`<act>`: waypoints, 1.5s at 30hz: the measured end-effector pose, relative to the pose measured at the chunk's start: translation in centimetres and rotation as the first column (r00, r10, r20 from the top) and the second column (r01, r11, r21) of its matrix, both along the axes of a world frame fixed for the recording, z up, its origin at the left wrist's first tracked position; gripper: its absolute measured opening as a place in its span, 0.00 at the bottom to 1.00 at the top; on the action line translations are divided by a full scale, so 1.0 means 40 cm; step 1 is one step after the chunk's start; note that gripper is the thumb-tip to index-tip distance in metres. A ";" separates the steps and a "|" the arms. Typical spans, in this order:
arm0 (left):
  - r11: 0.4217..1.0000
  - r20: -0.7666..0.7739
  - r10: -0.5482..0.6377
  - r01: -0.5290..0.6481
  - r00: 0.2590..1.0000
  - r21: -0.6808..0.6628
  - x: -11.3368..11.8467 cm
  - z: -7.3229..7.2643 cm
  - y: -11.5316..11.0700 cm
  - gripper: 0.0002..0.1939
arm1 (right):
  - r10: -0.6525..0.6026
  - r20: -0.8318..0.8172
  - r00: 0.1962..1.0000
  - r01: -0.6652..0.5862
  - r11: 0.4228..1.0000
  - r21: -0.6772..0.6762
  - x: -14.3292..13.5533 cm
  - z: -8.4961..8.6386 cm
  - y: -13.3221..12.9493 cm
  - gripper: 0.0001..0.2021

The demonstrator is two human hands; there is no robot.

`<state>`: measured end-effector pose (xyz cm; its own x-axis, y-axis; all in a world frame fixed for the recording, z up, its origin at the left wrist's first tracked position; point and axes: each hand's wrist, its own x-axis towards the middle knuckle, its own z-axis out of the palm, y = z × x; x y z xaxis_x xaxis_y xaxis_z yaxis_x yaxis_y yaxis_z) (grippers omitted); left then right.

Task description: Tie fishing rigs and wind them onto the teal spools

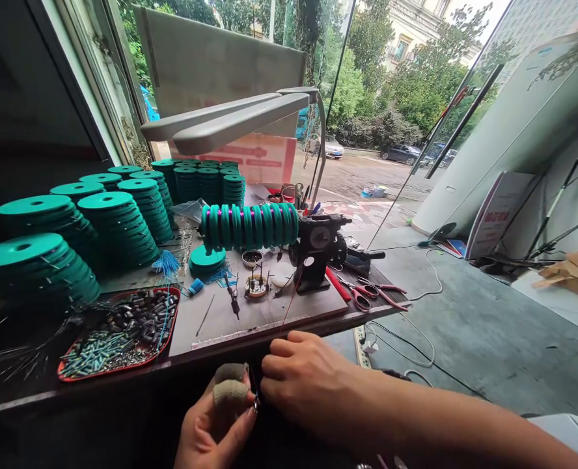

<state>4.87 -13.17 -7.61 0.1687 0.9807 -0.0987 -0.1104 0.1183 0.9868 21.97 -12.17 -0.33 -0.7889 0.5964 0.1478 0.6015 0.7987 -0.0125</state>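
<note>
My left hand [215, 417] is low in the middle of the view, in front of the bench edge. Knitted covers wrap two of its fingers. Thumb and fingers pinch a small shiny metal piece [256, 402] too small to name. Close beside it, my right hand [301, 368] is closed with its fingers curled under; what they grip, if anything, is hidden. A thin reddish line [291, 303] runs from near the right hand up toward a black hand-crank winder [318, 241]. Several green foam spools [250, 225] sit in a row on the winder's shaft.
Stacks of green spools [116, 221] fill the bench's left side. A red-rimmed tray [123, 332] holds small dark and green parts. Scissors [362, 293] and red-handled pliers [391, 296] lie at the right edge. A lamp [240, 120] overhangs the bench; cables [430, 345] cross the floor.
</note>
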 end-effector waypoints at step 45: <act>0.996 0.155 0.035 -0.022 0.987 -0.089 -0.002 -0.031 -0.002 0.06 | -0.577 -0.684 0.446 0.053 0.780 -0.624 -0.036 -0.108 -0.031 0.06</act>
<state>4.80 -13.25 -8.86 0.1609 0.9741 -0.1586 -0.2670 0.1977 0.9432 20.55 -13.41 -4.64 -0.1886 0.9562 0.2237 0.2995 0.2729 -0.9142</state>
